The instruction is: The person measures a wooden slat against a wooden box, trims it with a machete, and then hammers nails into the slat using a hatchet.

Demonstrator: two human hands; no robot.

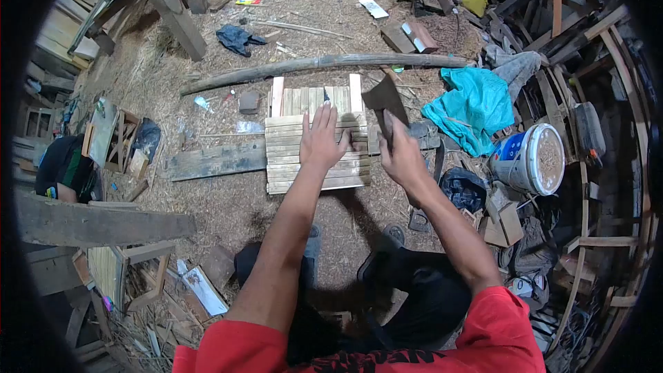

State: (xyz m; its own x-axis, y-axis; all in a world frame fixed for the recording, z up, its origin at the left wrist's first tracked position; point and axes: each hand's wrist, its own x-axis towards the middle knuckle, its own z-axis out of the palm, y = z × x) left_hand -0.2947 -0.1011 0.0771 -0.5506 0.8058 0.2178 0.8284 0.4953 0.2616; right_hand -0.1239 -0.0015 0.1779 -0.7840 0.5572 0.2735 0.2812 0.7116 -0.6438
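My left hand (pixel 321 141) lies flat, fingers stretched out, on a slatted wooden panel (pixel 284 159) made of narrow pale strips. Two light uprights (pixel 277 97) stick out past the panel's far edge, with further strips running lengthwise between them. Wrapped round a broad dark cleaver (pixel 385 99), my right hand (pixel 404 159) is raised just right of the panel. The blade points away from me and its handle is mostly hidden by my fingers. Under the panel, a weathered plank (pixel 217 160) extends to the left.
A long bamboo pole (pixel 318 62) lies beyond the panel. To the right are a teal plastic sheet (pixel 473 107) and a white bucket (pixel 535 159). At left, part of another person (pixel 65 173) shows beside a thick beam (pixel 103 221). Shavings and scraps cover the ground.
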